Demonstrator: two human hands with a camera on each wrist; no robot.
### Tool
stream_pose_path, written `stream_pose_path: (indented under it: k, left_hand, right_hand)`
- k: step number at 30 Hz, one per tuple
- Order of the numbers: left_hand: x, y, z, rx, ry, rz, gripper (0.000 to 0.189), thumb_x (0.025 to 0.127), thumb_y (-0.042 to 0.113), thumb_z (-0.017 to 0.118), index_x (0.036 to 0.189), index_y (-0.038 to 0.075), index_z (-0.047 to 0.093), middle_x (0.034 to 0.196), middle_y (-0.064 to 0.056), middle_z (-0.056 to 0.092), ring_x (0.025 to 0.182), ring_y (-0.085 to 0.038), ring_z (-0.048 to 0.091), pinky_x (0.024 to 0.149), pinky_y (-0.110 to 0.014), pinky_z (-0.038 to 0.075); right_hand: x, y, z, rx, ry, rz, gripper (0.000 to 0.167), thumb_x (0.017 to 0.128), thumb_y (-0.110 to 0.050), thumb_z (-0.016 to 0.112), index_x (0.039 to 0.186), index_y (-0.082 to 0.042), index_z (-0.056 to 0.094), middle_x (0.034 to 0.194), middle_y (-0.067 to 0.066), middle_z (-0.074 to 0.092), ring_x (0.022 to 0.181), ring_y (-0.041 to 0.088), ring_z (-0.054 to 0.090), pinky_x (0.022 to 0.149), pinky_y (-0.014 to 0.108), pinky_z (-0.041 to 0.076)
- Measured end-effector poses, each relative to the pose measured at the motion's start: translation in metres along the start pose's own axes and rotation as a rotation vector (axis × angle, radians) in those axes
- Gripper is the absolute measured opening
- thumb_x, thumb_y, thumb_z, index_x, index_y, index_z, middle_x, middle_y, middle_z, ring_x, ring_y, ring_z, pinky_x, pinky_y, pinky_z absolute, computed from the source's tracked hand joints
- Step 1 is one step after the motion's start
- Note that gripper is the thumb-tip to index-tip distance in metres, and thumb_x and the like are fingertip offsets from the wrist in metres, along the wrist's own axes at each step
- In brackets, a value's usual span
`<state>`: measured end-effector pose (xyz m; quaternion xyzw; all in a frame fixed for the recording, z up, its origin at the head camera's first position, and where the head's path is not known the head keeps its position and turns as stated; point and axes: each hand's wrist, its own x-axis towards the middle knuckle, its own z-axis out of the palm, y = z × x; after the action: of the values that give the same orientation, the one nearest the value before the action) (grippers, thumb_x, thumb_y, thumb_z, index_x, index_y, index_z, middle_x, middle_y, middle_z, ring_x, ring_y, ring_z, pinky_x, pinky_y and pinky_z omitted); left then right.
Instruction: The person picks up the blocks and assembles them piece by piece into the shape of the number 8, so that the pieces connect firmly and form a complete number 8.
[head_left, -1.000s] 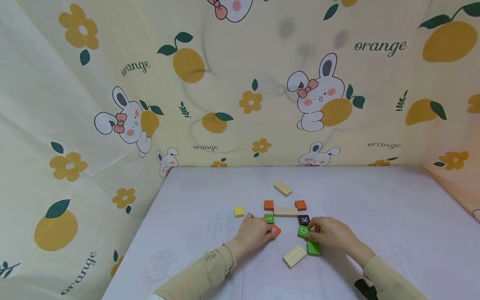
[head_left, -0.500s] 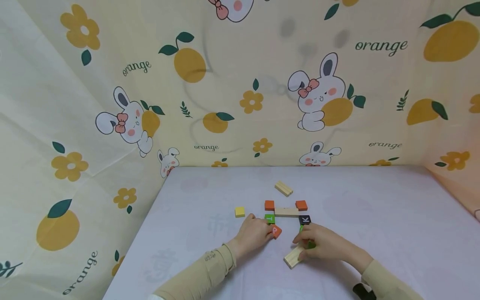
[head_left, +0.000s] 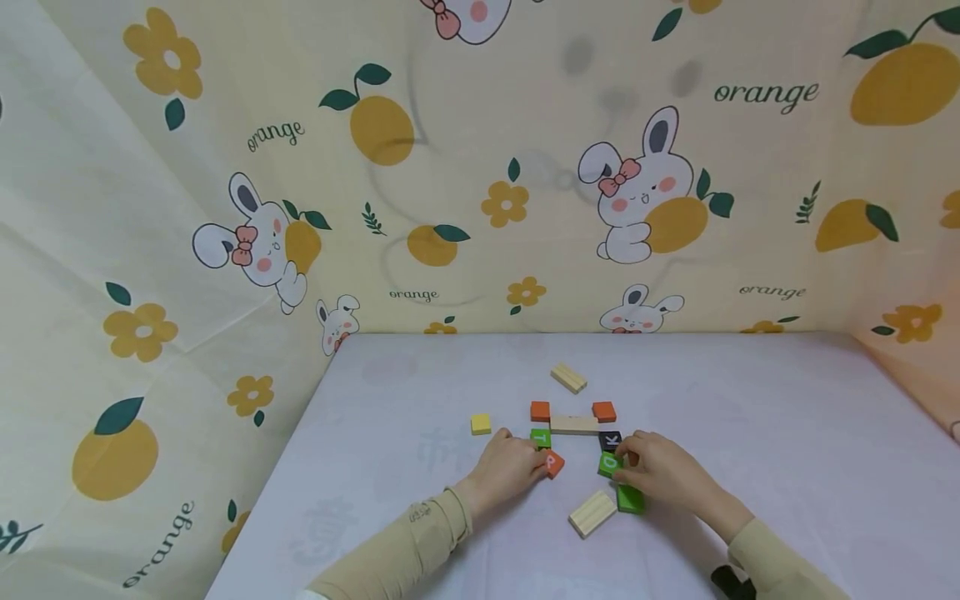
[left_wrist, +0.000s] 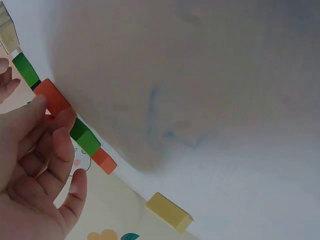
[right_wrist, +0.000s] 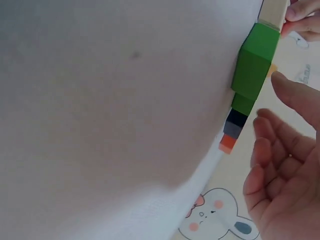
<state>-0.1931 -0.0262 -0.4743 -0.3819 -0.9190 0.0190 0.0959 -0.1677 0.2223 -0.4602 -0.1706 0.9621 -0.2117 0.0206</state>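
My left hand (head_left: 506,467) pinches an orange letter block (head_left: 555,463) between thumb and index finger, just below a green block marked T (head_left: 541,438). The left wrist view shows the same orange block (left_wrist: 52,96) at the fingertips. On the other side, my right hand (head_left: 663,468) has its fingertips at the right edge of a green letter block (head_left: 608,464). In the right wrist view its thumb and fingers are relaxed and apart, beside a larger-looking green block (right_wrist: 254,62). A black K block (head_left: 611,442) lies above the green letter block, and a plain green block (head_left: 630,499) below.
A long wooden block (head_left: 574,426) spans between the two columns, with an orange block at each upper corner (head_left: 540,411). Other wooden blocks lie behind (head_left: 568,378) and in front (head_left: 592,514). A yellow block (head_left: 481,424) sits to the left.
Half a second ago my right hand was lower, over the plain green block and beside the front wooden block. It has moved back up to the green letter block. My left hand stays put.
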Motion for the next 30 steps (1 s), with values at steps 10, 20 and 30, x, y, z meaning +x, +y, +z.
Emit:
stream_pose_path:
  k: [10, 20, 30]
  left_hand:
    - [0.0021, -0.0006, 0.0003, -0.037, -0.026, -0.024, 0.023, 0.089, 0.04, 0.058, 0.08, 0.025, 0.072, 0.066, 0.013, 0.06, 0.054, -0.001, 0.046, 0.064, -0.023, 0.03]
    - [0.0033, 0.001, 0.0, -0.064, -0.02, -0.051, 0.024, 0.088, 0.039, 0.06, 0.073, 0.023, 0.07, 0.062, 0.013, 0.059, 0.052, 0.0, 0.041, 0.064, -0.023, 0.03]
    - [0.0016, 0.0036, 0.0003, -0.04, 0.043, -0.067, 0.023, 0.084, 0.04, 0.065, 0.07, 0.023, 0.07, 0.056, 0.014, 0.053, 0.05, 0.0, 0.036, 0.06, -0.024, 0.024]
  right_hand:
    - [0.0024, 0.0039, 0.0039, -0.004, 0.009, 0.022, 0.024, 0.076, -0.023, 0.074, 0.092, -0.006, 0.067, 0.07, -0.006, 0.049, 0.064, 0.008, 0.041, 0.055, 0.021, 0.034]
    - [0.0038, 0.0001, 0.0036, 0.013, -0.027, 0.088, 0.023, 0.075, -0.025, 0.075, 0.089, -0.009, 0.067, 0.069, -0.004, 0.049, 0.065, 0.01, 0.042, 0.055, 0.022, 0.033]
    - [0.0023, -0.0025, 0.0031, 0.006, -0.028, 0.093, 0.024, 0.076, -0.027, 0.075, 0.089, -0.009, 0.067, 0.069, -0.004, 0.049, 0.064, 0.01, 0.042, 0.054, 0.021, 0.033]
